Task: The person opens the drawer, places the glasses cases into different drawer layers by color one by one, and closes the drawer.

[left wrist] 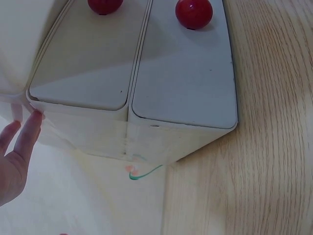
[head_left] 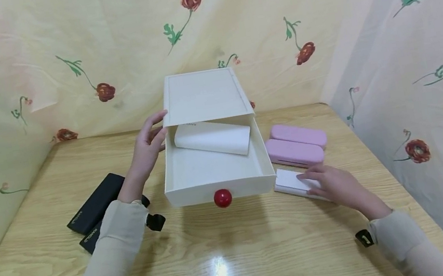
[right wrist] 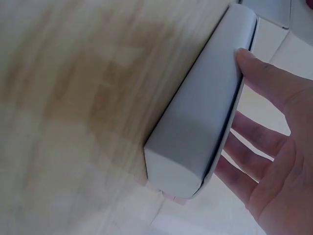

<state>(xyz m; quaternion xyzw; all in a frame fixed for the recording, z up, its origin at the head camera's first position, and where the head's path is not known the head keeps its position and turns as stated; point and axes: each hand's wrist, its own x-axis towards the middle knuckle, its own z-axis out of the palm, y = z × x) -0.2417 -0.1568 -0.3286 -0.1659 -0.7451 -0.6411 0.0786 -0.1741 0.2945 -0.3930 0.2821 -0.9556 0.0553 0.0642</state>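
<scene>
Wooden surface (head_left: pixel 235 272), white drawer box (head_left: pixel 205 94) with drawer (head_left: pixel 209 171) pulled out, white case (head_left: pixel 287 179) to its right.
Left hand (head_left: pixel 147 143), fingers loosely spread, touches box's left side, holding nothing; right hand (head_left: pixel 335 185), partly closed, grips white case between thumb and fingers. White case long, smooth, blunt-ended, dark seam along one edge, on surface near two pink cases (head_left: pixel 294 151). Second white case (head_left: pixel 217 138) slanted inside drawer; shiny round red knob (head_left: pixel 223 198) on drawer front.
</scene>
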